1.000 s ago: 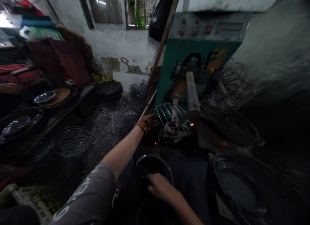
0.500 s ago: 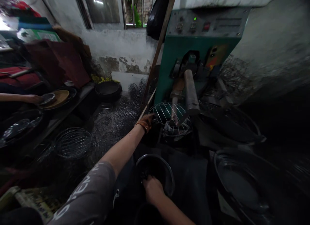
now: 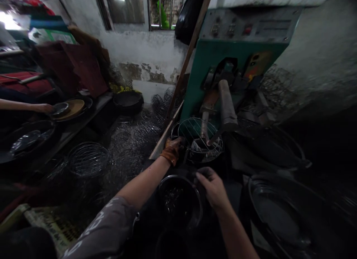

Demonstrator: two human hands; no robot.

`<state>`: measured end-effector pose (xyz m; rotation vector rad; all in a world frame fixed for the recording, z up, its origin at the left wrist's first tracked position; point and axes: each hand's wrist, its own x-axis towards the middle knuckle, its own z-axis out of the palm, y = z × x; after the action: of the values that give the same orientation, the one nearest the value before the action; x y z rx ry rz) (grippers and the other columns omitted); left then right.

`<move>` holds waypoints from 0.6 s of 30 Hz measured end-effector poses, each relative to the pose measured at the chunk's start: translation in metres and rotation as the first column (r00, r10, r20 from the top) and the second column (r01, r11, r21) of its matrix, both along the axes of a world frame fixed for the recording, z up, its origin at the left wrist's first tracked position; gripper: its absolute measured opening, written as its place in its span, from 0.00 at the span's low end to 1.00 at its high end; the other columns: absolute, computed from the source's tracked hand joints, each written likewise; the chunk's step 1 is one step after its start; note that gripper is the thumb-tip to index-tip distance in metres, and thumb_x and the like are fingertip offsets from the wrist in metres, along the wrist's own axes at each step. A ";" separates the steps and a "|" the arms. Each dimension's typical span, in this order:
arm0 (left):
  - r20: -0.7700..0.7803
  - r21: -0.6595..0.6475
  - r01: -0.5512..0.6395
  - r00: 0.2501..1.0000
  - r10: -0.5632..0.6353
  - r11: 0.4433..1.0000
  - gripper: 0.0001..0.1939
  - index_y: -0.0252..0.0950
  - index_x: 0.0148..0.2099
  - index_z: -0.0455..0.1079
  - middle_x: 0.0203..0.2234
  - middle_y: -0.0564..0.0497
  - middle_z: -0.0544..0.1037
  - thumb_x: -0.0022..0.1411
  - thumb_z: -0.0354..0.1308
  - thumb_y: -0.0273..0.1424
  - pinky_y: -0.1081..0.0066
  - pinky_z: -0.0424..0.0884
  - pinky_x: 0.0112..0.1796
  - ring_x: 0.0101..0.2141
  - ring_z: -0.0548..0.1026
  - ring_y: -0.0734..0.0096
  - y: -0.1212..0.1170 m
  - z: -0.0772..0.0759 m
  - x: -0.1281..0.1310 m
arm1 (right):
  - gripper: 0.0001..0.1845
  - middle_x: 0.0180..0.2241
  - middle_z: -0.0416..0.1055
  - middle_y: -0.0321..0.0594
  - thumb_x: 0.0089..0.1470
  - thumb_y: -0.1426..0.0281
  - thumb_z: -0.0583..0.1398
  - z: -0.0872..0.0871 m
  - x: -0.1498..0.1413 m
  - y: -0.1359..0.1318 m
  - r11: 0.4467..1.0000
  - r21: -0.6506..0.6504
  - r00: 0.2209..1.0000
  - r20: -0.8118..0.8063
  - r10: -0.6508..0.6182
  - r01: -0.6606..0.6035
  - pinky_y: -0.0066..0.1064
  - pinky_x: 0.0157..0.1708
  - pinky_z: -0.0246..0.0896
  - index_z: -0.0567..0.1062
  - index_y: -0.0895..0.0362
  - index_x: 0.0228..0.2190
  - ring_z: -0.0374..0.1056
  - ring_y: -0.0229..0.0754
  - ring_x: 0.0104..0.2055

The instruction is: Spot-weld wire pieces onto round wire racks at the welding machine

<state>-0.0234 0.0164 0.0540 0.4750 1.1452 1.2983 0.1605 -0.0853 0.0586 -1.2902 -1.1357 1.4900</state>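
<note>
Round wire rack (image 3: 196, 135) sat at the front of the green machine (image 3: 217, 52). Gloved left hand (image 3: 173, 146) gripped the rack's near-left edge. Right hand (image 3: 212, 186), in front of the machine: thumb near fingers; held item could not be told. Bowl (image 3: 178, 176), nearer the wearer than the machine, contained small shiny pieces (image 3: 172, 200).

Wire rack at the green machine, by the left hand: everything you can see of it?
The rack is a round, open grid: a thin, shiny outer ring crossed by roughly parallel wires, metallic in look. It lies broadly flat, low in front of the green machine, though its exact tilt is unclear. The gloved left hand holds its near-left edge. The machine's rod comes down over its right part; whether the tip touches the wires can't be told.
</note>
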 end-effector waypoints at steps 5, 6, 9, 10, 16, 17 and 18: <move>0.108 -0.063 -0.174 0.978 0.180 0.983 0.19 0.37 0.39 0.69 0.24 0.55 0.73 0.44 0.71 0.23 0.74 0.67 0.29 0.25 0.72 0.74 -0.013 0.019 0.020 | 0.25 0.26 0.77 0.39 0.42 0.48 0.68 0.001 -0.001 0.040 0.940 0.219 0.955 0.081 -0.286 0.263 0.35 0.26 0.72 0.76 0.56 0.32 0.72 0.43 0.23; 0.109 -0.093 -0.225 0.966 0.234 0.970 0.19 0.37 0.39 0.68 0.24 0.56 0.73 0.45 0.70 0.22 0.74 0.67 0.29 0.24 0.71 0.75 -0.012 0.022 0.023 | 0.25 0.24 0.76 0.39 0.43 0.47 0.67 -0.003 -0.002 0.044 0.935 0.248 0.945 0.140 -0.295 0.255 0.34 0.24 0.69 0.76 0.56 0.31 0.71 0.42 0.21; 0.088 -0.128 -0.298 0.947 0.310 0.946 0.17 0.36 0.37 0.67 0.23 0.56 0.72 0.45 0.67 0.20 0.73 0.67 0.30 0.23 0.71 0.75 -0.008 0.025 0.031 | 0.26 0.19 0.74 0.36 0.47 0.45 0.62 -0.015 -0.003 0.050 0.940 0.272 0.903 0.319 -0.288 0.203 0.32 0.21 0.64 0.76 0.56 0.32 0.67 0.41 0.17; 0.085 -0.123 -0.304 0.945 0.315 0.945 0.16 0.36 0.37 0.67 0.23 0.56 0.73 0.46 0.67 0.20 0.73 0.67 0.30 0.23 0.71 0.75 -0.007 0.024 0.033 | 0.26 0.19 0.73 0.36 0.48 0.45 0.61 -0.017 -0.003 0.050 0.941 0.271 0.886 0.357 -0.295 0.204 0.32 0.21 0.64 0.77 0.56 0.33 0.67 0.41 0.16; 0.099 -0.166 -0.329 0.932 0.348 0.930 0.20 0.37 0.43 0.68 0.25 0.56 0.74 0.46 0.67 0.21 0.73 0.68 0.31 0.25 0.73 0.73 -0.005 0.013 0.041 | 0.26 0.21 0.74 0.38 0.46 0.45 0.62 -0.021 -0.005 0.051 0.917 0.200 0.884 0.258 -0.389 0.345 0.32 0.18 0.66 0.75 0.55 0.32 0.70 0.43 0.18; 0.098 -0.159 -0.326 0.934 0.344 0.932 0.22 0.37 0.44 0.68 0.25 0.56 0.75 0.46 0.68 0.21 0.74 0.68 0.31 0.26 0.74 0.73 -0.005 0.010 0.041 | 0.26 0.21 0.74 0.38 0.45 0.45 0.63 -0.021 -0.006 0.052 0.913 0.183 0.890 0.219 -0.400 0.365 0.33 0.17 0.67 0.74 0.55 0.31 0.71 0.44 0.19; 0.104 -0.146 -0.317 0.937 0.333 0.937 0.23 0.38 0.45 0.68 0.25 0.56 0.75 0.46 0.68 0.22 0.74 0.69 0.31 0.27 0.74 0.73 -0.006 0.007 0.041 | 0.26 0.21 0.74 0.38 0.44 0.45 0.64 -0.022 -0.007 0.053 0.908 0.171 0.893 0.181 -0.411 0.383 0.33 0.17 0.67 0.73 0.55 0.31 0.71 0.44 0.20</move>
<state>0.0177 0.0108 0.0614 0.1061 1.2249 1.5065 0.1539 -0.0326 0.0370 -1.5103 -1.0060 0.9766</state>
